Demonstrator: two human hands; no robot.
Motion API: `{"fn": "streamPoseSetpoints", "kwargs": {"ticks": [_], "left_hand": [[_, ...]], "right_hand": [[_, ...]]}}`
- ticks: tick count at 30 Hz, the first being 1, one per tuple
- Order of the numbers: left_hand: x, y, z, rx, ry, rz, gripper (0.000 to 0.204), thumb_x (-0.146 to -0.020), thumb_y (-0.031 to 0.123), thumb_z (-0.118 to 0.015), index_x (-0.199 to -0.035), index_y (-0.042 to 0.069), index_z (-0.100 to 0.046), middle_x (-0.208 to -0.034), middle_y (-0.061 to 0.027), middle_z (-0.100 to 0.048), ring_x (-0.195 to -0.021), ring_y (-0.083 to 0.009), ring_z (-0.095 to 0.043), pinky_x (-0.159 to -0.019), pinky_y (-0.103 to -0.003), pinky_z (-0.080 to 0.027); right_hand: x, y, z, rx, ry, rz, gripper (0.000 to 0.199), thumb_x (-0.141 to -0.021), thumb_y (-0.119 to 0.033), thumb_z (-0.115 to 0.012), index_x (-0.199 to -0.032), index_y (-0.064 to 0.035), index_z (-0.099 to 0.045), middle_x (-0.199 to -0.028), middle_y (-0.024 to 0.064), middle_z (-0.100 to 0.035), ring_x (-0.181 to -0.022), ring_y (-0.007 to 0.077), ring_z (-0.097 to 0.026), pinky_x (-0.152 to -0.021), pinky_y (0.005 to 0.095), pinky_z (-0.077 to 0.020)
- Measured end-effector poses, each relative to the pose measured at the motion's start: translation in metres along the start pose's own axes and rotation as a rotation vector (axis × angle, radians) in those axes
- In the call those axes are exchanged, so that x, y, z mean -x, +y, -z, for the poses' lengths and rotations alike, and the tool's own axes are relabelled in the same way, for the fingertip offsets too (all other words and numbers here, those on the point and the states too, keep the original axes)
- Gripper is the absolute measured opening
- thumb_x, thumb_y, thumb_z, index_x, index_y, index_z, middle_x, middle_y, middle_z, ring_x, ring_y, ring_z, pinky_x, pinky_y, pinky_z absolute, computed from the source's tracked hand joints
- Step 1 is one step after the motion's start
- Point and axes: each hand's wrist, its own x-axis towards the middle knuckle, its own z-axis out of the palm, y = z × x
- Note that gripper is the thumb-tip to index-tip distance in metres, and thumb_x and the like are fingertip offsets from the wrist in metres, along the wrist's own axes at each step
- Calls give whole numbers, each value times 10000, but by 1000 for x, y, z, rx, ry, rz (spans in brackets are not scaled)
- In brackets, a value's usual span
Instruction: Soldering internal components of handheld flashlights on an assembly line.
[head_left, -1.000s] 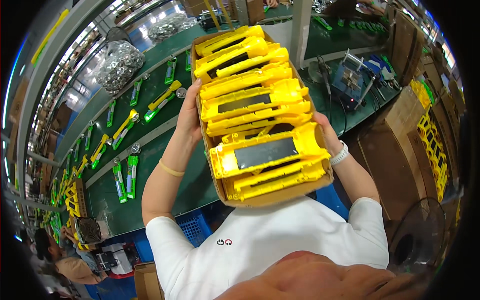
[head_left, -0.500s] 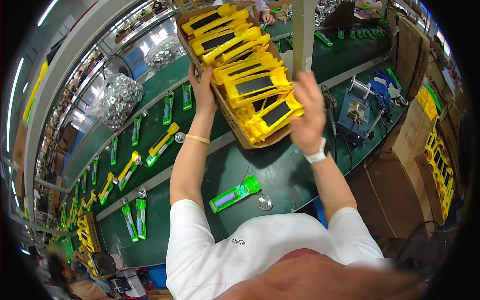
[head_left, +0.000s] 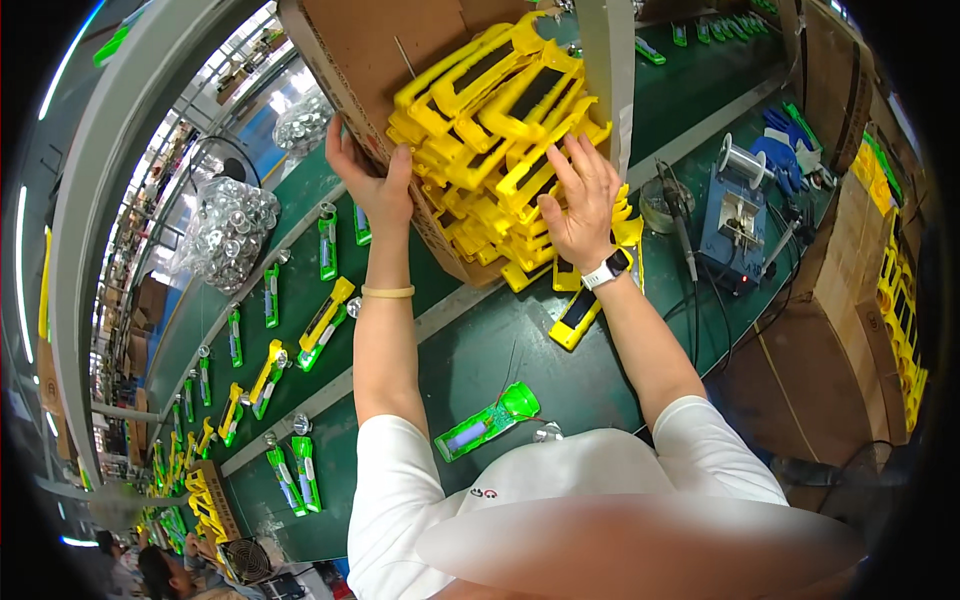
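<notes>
A cardboard box (head_left: 345, 85) is tilted up over the green bench, its bare inside showing at the far end. Yellow plastic casings (head_left: 470, 165) with dark panels are heaped in it and spill past its near right side. My left hand (head_left: 385, 197) grips the box's left wall, thumb toward the inside. Against the heap's right side lies my right hand (head_left: 582, 210), fingers stretched and spread. One yellow casing (head_left: 574, 320) rests on the bench below that hand. Closer to me is a green torch-shaped housing (head_left: 480, 428) with a lilac cylinder, wires and a silver reflector (head_left: 547, 432).
A blue soldering station (head_left: 738, 225) with a solder spool (head_left: 745, 160) stands right, blue gloves (head_left: 783, 160) behind it. Left, a clear bag of silver reflectors (head_left: 228, 235) sits beside rows of green housings (head_left: 328, 243). A metal post (head_left: 608, 80) rises beside the box; cartons (head_left: 800, 340) stand right.
The box has tipped up steeply, and the casings have slid into a heap toward its near right side. One casing is now on the bench. My right hand has moved onto the heap.
</notes>
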Motion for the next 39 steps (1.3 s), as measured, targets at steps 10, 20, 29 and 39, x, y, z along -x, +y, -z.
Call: {"fn": "streamPoseSetpoints", "kwargs": {"ticks": [10,20,29,39], "left_hand": [[40,23,3,-166,-14,-176,946,-682,332,-739,-1351,40,-136,-1296,-183,-328,-1186,-282,-378,-998,-388,-309],[48,43,-6,-305,-127,-479,994,-607,388,-788,-1331,64,-189,-1283,-172,-343,-1155,-306,-397,-987,-427,-309],[16,40,-9,-535,-94,-724,1031,-545,424,-808,-1300,57,-209,-1269,-173,-329,-1158,-317,-374,-968,-445,-326],[14,68,6,-618,8,-776,1063,-594,417,-791,-1327,64,-106,-1300,-180,-288,-1148,-303,-397,-967,-424,-353]], "right_hand": [[65,-11,38,10,46,-58,399,-718,-246,-669,-1077,-128,-540,-993,53,-492,-965,239,-450,-866,383,-298],[80,-32,51,11,-68,-55,381,-615,-150,-714,-968,-74,-596,-1009,110,-530,-963,314,-474,-846,416,-307],[69,-30,76,-110,-316,-224,353,-699,-130,-664,-1033,-47,-585,-1077,160,-526,-1007,367,-475,-850,429,-390],[49,-28,103,-10,-439,-309,174,-669,-145,-686,-675,-40,-547,-744,128,-511,-754,310,-519,-673,393,-418]]}}
